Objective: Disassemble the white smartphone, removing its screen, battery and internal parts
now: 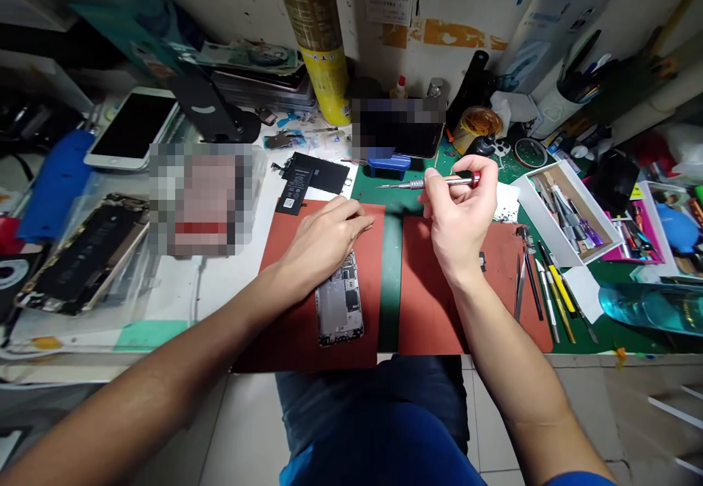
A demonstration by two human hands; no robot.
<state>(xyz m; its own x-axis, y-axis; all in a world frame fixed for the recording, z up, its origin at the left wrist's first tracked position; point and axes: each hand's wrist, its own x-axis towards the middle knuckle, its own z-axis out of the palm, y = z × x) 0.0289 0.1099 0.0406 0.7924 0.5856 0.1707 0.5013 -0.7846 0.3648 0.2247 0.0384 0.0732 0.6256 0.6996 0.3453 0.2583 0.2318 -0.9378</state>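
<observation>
An opened phone body [337,310], its inner parts bare, lies on a reddish-brown mat [285,318] in front of me. My left hand [326,237] is over its far end, with the fingertips drawn together; whatever is between them, if anything, is hidden. Raised above a second mat [425,288], my right hand [461,208] grips a slim screwdriver [409,184] with a red end cap, its tip pointing left. Beyond my left hand a phone battery [296,189] rests by a flat black part [329,173].
Tweezers [519,288] and several pen-like tools [554,281] lie right of the mats, beside a white box of tools [571,211] and a blue bottle [648,309]. A tall spray can [318,47] stands behind. Left are a white phone [132,127] and another opened phone [82,255].
</observation>
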